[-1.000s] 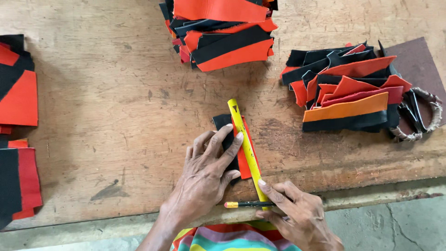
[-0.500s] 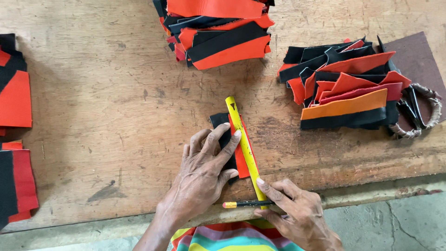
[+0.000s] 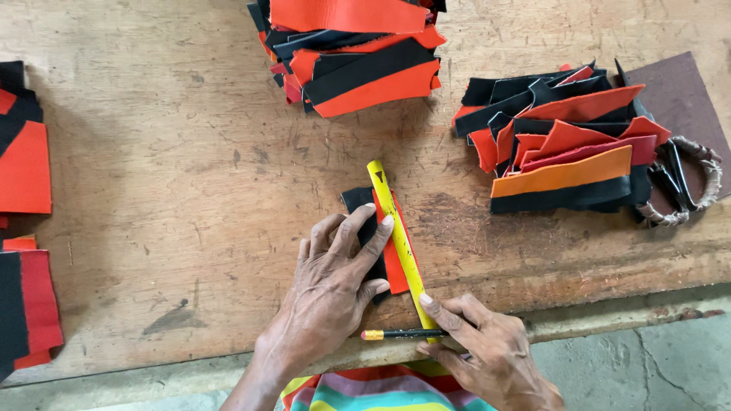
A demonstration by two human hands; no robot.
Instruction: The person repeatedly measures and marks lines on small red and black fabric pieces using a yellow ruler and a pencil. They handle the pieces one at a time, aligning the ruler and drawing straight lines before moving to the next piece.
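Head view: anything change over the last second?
Barely anything. The whole view slid a touch, so the camera shifted rather than the work. The left hand still presses the yellow ruler onto the red-and-black piece. The right hand still holds the pencil at the ruler's near end. The stacks lie as before.

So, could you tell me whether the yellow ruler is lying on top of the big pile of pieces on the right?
No, the yellow ruler lies across a single black-and-red piece under the left hand, apart from that pile.
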